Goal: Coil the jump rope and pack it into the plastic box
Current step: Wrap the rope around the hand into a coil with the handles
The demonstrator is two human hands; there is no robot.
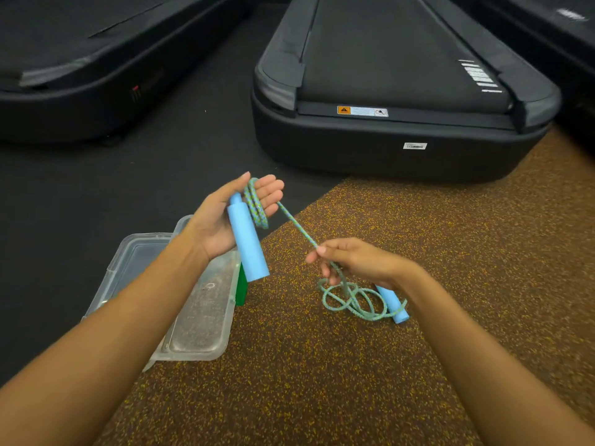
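From the head view, the person works low over the floor point(322, 381), forearms reaching out in front. The left hand point(225, 217) is spread, palm up, fingers straight. One blue handle point(248, 243) lies across the palm and hangs below it; how it is kept there I cannot tell. A few turns of rope point(256, 204) are looped round the fingers.

From those loops the rope runs taut down to the right hand point(351, 262), which pinches it between thumb and forefinger. Below that hand the rest lies in a loose tangle on the brown speckled floor, touching the second handle point(392, 300).

The clear box point(199, 317) sits open on the floor under the left forearm, with a green thing point(241, 288) just beside it. A treadmill point(402, 91) stands beyond.

I judge this to be the coiling step, early on: only a few turns are made and most of the rope is uncoiled. The next move likely calls for the right hand to carry the taut stretch round the left fingers, then slide back for fresh slack. The tangle may snag as it feeds. Packing has not begun.
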